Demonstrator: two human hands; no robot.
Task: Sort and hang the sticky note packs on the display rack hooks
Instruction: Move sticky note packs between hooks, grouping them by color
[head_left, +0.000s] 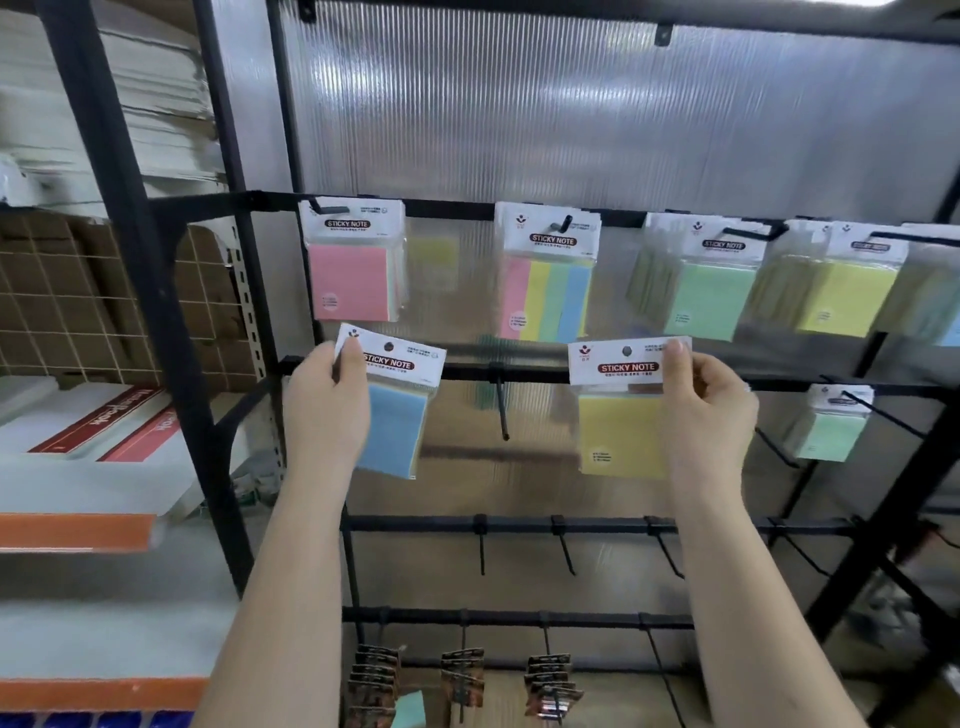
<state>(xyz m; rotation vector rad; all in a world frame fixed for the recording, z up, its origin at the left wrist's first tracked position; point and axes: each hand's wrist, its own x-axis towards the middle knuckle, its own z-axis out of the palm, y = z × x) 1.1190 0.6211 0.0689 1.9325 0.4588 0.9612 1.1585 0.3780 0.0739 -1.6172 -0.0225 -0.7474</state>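
My left hand pinches a blue sticky note pack by the left side of its white header card, tilted in front of the second rail. My right hand pinches a yellow sticky note pack by the right corner of its header. Between them an empty black hook juts from the second rail. On the top rail hang a pink pack, a striped multicolour pack, a green pack and a yellow pack. A mint pack hangs on the second rail at right.
The black display rack has lower rails with several bare hooks, and dark carded items hang on the bottom rail. A metal shelf unit at left holds cardboard boxes and a white and red box.
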